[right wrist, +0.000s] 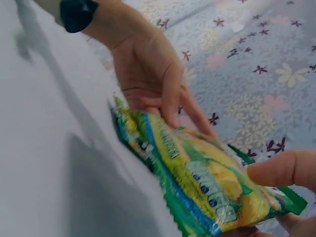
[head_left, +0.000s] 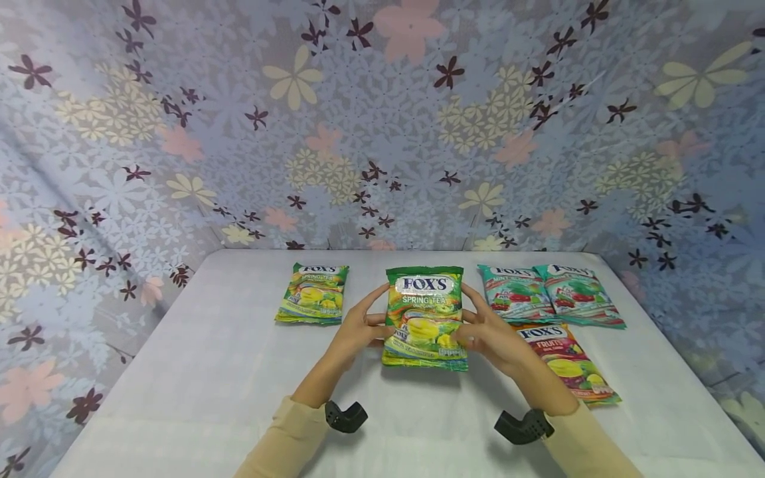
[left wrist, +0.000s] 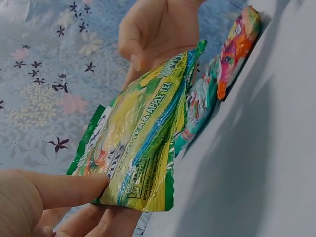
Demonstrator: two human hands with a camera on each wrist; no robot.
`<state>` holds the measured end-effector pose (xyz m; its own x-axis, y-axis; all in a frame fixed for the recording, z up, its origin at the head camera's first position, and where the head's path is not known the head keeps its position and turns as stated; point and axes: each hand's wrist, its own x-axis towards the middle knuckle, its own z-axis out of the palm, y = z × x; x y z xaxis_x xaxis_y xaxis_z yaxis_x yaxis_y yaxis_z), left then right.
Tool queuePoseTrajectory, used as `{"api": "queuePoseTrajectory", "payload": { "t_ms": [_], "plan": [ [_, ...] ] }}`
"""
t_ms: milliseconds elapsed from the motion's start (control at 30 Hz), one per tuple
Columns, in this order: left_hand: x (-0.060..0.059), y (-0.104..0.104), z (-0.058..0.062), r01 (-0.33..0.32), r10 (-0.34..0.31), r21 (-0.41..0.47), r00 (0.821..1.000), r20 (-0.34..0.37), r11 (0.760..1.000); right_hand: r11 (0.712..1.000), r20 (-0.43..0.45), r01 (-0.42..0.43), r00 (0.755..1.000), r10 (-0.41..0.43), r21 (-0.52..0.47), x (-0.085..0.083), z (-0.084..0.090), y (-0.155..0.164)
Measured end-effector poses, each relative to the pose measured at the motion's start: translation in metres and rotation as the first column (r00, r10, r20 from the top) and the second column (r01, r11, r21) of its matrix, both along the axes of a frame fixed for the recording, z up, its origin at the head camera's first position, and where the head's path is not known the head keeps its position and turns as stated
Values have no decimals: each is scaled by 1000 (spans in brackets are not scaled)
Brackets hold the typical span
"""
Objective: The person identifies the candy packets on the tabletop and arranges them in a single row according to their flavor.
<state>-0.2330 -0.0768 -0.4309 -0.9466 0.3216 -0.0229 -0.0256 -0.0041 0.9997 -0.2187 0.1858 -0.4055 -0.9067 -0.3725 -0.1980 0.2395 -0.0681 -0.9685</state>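
Note:
A green and yellow Fox's Spring Tea candy bag [head_left: 424, 318] is held up between both hands over the middle of the table, its front toward the head camera. My left hand [head_left: 360, 326] pinches its left side; in the left wrist view the thumb [left wrist: 74, 188] lies on the front and fingers pass behind. On the opposite edge, my right hand [head_left: 491, 337] pinches the bag likewise, with its thumb [right wrist: 276, 168] on the front in the right wrist view. Parts of the fingers are hidden behind the bag. A shadow falls on the white surface below it.
Another Spring Tea bag [head_left: 313, 295] lies at the back left of the white table [head_left: 197, 372]. Two teal Fox's bags, one left [head_left: 516, 294] and one right [head_left: 580, 297], lie side by side at the back right. A Fox's Fruits bag [head_left: 568, 365] lies in front of them, partly behind the right arm.

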Motion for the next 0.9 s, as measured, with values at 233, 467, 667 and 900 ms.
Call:
{"api": "queuePoseTrajectory", "payload": {
  "t_ms": [233,467,667,900],
  "plan": [
    [-1,-3,2,-47,47,1,999,-2,999,1000,-33,-20,999,20,-3,-7,8,-6],
    [-2,-6,3,-65,65,-16,998,-11,998,1000,-36,4,999,-3,8,-11,6,-13],
    [-2,-9,4,-81,80,-29,996,-31,996,999,-45,9,999,-8,36,-17,1,-20],
    [-5,-12,-1,-156,142,-162,986,-91,974,999,-30,-2,1000,3,49,-28,-8,-33]
  ]
}}
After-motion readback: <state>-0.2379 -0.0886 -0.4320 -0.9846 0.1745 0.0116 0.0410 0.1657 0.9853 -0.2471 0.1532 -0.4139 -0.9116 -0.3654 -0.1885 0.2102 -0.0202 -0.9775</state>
